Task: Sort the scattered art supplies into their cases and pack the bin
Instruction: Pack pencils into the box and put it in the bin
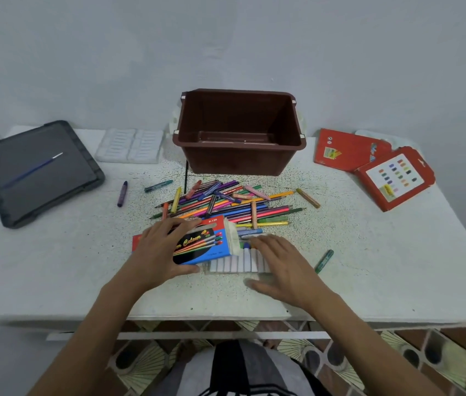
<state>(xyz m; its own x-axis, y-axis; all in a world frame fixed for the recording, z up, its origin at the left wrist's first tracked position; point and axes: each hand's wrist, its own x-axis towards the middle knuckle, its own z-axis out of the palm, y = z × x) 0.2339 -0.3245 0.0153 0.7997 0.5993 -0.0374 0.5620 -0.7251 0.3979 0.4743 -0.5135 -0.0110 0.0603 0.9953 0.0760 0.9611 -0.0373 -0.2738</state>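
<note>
from the head view: the left hand (pixel 166 248) grips a blue-and-red cardboard pencil box (pixel 206 242) on the speckled white counter (pixel 54 267), fingers over its top, thumb at its near edge. the right hand (pixel 281 260) lies flat, fingers straight, on a white ribbed plastic tray (pixel 233 264) at the box's right end. just behind them sits a pile of coloured pencils and crayons (pixel 226 201) — beyond it, an open brown plastic bin (pixel 240 158). a dark grey lid (pixel 54 190) lies far left, red cardboard cases (pixel 346 151) far right.
</note>
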